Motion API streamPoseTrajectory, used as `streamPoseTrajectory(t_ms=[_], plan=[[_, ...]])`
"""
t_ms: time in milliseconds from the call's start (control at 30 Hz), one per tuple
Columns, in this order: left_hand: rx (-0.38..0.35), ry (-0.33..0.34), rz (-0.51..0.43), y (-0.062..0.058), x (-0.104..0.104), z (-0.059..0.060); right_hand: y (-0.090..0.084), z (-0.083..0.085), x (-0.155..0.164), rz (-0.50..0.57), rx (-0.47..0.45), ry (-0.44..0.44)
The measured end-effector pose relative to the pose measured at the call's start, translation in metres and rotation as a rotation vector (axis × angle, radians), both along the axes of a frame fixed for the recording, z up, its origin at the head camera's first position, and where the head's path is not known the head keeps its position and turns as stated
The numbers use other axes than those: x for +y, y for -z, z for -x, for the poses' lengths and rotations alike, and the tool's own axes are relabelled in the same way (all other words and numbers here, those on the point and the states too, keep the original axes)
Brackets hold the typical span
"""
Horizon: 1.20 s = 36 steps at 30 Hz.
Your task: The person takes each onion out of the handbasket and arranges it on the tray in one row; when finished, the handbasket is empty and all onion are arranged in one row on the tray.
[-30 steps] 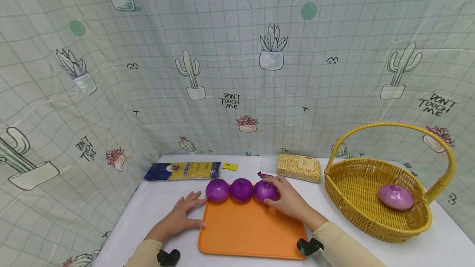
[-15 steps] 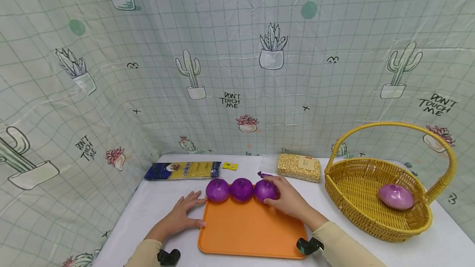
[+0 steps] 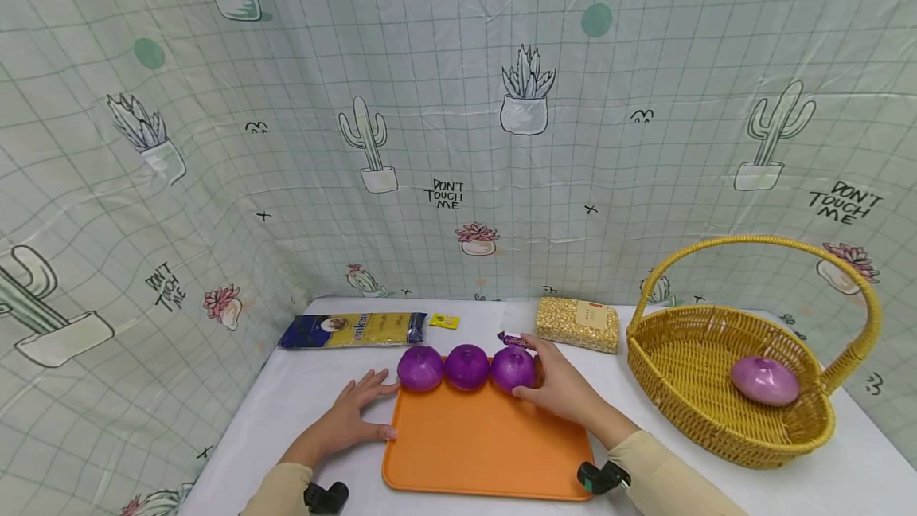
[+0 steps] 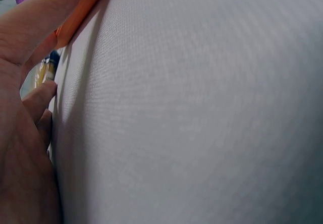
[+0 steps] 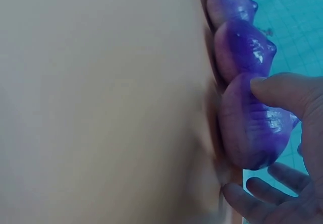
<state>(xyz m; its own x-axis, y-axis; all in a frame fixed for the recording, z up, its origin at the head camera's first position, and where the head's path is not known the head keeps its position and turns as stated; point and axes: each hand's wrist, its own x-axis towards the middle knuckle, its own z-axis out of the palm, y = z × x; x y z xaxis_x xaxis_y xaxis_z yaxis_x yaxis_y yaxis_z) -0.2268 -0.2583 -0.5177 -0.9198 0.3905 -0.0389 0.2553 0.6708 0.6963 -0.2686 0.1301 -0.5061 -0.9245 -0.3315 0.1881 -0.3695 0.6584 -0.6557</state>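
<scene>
In the head view, three purple onions stand in a row along the far edge of an orange tray (image 3: 487, 444): a left onion (image 3: 419, 368), a middle onion (image 3: 467, 367) and a right onion (image 3: 513, 370). My right hand (image 3: 562, 388) is spread beside the right onion. In the right wrist view its thumb (image 5: 282, 90) lies over that onion (image 5: 255, 128), while the other fingers sit apart from it. My left hand (image 3: 344, 418) lies spread at the tray's left edge, thumb tip on the rim and a finger near the left onion.
A wicker basket (image 3: 688, 412) with a tall handle stands at right, holding a paler onion (image 3: 764, 381). Along the back lie a blue-yellow packet (image 3: 358, 329), a small yellow packet (image 3: 444, 322), a purple-wrapped candy (image 3: 512, 338) and a bag of yellow kernels (image 3: 577, 323).
My right hand has loosened from the right onion and shifted slightly right, uncovering more of the onion and the purple candy. The left hand and tray have not moved.
</scene>
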Motion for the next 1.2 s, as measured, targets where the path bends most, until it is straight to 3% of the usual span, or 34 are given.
streamPoseTrajectory(t_ms=[833, 1200], plan=[[-0.011, -0.005, 0.000, -0.004, 0.001, -0.002, -0.010, -0.020, 0.036, 0.054, -0.090, -0.037], [-0.025, -0.020, 0.001, -0.001, 0.002, -0.001, -0.013, -0.033, 0.045, 0.035, -0.057, -0.016]])
